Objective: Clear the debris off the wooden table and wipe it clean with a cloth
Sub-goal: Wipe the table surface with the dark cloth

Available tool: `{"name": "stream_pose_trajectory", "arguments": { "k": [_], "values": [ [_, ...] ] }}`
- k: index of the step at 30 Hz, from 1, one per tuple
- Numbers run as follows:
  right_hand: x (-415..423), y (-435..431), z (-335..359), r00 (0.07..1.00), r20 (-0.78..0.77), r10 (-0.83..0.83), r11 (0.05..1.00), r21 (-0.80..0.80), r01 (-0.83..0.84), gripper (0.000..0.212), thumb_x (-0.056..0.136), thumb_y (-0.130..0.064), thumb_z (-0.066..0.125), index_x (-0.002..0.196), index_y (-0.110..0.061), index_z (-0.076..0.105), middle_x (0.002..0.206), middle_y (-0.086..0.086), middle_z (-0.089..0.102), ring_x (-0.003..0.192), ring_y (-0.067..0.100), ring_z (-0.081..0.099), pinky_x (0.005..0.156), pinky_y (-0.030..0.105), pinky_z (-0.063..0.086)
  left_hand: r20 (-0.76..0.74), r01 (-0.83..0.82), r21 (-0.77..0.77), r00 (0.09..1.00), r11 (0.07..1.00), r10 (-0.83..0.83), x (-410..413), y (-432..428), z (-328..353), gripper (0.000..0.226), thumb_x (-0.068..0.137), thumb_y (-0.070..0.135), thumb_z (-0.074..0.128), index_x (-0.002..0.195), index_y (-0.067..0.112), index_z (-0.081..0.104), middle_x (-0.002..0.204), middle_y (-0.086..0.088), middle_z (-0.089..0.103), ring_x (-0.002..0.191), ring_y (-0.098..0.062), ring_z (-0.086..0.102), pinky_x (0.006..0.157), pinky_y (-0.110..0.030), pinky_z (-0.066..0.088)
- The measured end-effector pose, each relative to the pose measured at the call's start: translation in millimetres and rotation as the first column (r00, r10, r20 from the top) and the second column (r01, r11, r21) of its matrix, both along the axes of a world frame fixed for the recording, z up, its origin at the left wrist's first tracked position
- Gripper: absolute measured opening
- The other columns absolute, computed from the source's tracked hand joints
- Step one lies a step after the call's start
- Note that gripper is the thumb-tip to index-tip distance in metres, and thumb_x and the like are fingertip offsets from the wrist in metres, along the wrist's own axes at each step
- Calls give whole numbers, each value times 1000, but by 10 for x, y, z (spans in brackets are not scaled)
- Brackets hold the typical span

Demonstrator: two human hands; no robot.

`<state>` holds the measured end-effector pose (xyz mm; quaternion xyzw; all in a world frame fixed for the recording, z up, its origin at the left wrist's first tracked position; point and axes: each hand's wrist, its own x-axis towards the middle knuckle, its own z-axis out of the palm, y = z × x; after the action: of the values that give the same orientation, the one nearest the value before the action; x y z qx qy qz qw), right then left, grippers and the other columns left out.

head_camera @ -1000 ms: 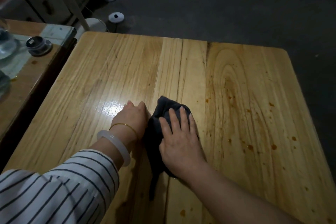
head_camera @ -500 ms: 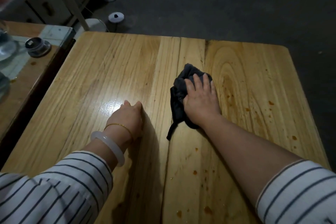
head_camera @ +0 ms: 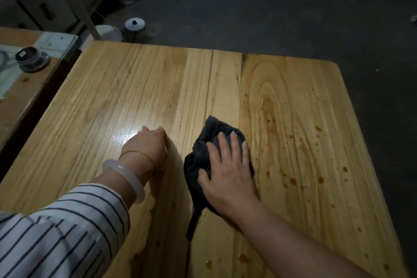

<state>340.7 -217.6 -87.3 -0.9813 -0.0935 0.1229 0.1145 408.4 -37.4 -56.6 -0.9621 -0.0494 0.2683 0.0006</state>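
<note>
A dark grey cloth (head_camera: 206, 142) lies bunched on the light wooden table (head_camera: 135, 88), near its middle. My right hand (head_camera: 228, 171) presses flat on the cloth with its fingers spread and straight. My left hand (head_camera: 149, 144) rests on the tabletop to the left of the cloth; its fingers curl under and hold nothing that I can see. Orange-brown spots and smears (head_camera: 318, 178) dot the wood to the right of the cloth and near the front edge.
A second brown table (head_camera: 20, 97) stands at the left with a small dark jar (head_camera: 29, 57) on a glass sheet. White furniture (head_camera: 40, 4) and a round white object (head_camera: 135, 23) sit on the dark floor beyond the far edge.
My right hand has slid the cloth back toward me from the far middle of the table. My left hand has stayed where it was.
</note>
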Motion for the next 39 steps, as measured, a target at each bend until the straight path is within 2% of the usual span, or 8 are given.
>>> {"name": "stream_pose_trajectory", "arguments": {
  "k": [6, 12, 15, 18, 22, 28, 34, 39],
  "values": [
    [253, -42, -96, 996, 73, 42, 999, -28, -41, 66, 95, -43, 17, 157, -21, 14, 165, 10, -1, 150, 32, -16, 120, 53, -9, 52, -37, 15, 998, 999, 37, -37, -56, -79, 37, 86, 11, 50, 122, 14, 42, 116, -11, 45, 96, -26, 55, 69, -35, 47],
    [891, -155, -70, 999, 38, 36, 997, -64, -33, 60, 101, -39, 24, 157, -25, 5, 165, 5, -8, 149, 28, -19, 121, 50, -9, 330, 107, -35, 940, 994, -89, -31, -460, 23, 47, 86, 0, 51, 132, 7, 41, 135, -12, 44, 120, -24, 49, 96, -28, 42],
    [1169, -279, -67, 999, 28, 20, 998, -68, -18, 60, 101, -37, 26, 157, -25, 7, 166, 3, -6, 150, 27, -16, 121, 49, -7, 543, 264, -22, 813, 964, -211, 79, -660, 91, 41, 83, 13, 58, 122, -1, 54, 125, -17, 55, 114, -21, 56, 91, -18, 41],
    [1373, -432, -67, 999, 39, -30, 997, -67, 32, 61, 100, -34, 28, 157, -24, 9, 166, 2, -4, 151, 26, -13, 122, 48, -5, 346, 236, -205, 926, 950, -155, 131, -802, 38, 47, 93, 18, 27, 137, 3, 36, 143, -13, 36, 129, -23, 39, 99, -22, 27],
    [1461, -629, -93, 987, 32, -156, 986, -48, 158, 61, 99, -30, 28, 157, -23, 10, 166, 2, -2, 151, 26, -13, 122, 47, -7, 316, 205, -222, 940, 953, -128, 118, -810, -164, 41, 94, 5, 36, 135, 6, 34, 148, -12, 27, 132, -24, 34, 102, -28, 31],
    [1173, -787, -91, 967, 50, -251, 966, -52, 253, 61, 100, -29, 29, 157, -22, 9, 166, 3, -3, 151, 27, -13, 122, 47, -7, 320, 199, -175, 938, 964, -136, 55, -845, -299, 52, 96, 2, 27, 147, 2, 13, 157, -17, 6, 146, -27, 8, 116, -31, 11],
    [523, -699, -27, 987, 2, -159, 987, -24, 159, 63, 98, -32, 27, 157, -21, 7, 165, 5, -7, 149, 27, -19, 121, 50, -9, 313, 225, -123, 933, 967, -177, 45, -848, -372, 56, 96, 4, 24, 148, -2, 4, 157, -22, 3, 146, -31, 4, 119, -35, 7],
    [278, -651, -53, 999, 32, 32, 999, -45, -30, 80, 82, -43, 1, 157, -18, 13, 165, 8, -1, 150, 30, -15, 121, 51, -9, 304, 240, -71, 930, 968, -208, 53, -856, -405, 57, 95, 14, 13, 148, -4, 0, 156, -24, 3, 146, -32, 4, 119, -38, 10]
  ]
}}
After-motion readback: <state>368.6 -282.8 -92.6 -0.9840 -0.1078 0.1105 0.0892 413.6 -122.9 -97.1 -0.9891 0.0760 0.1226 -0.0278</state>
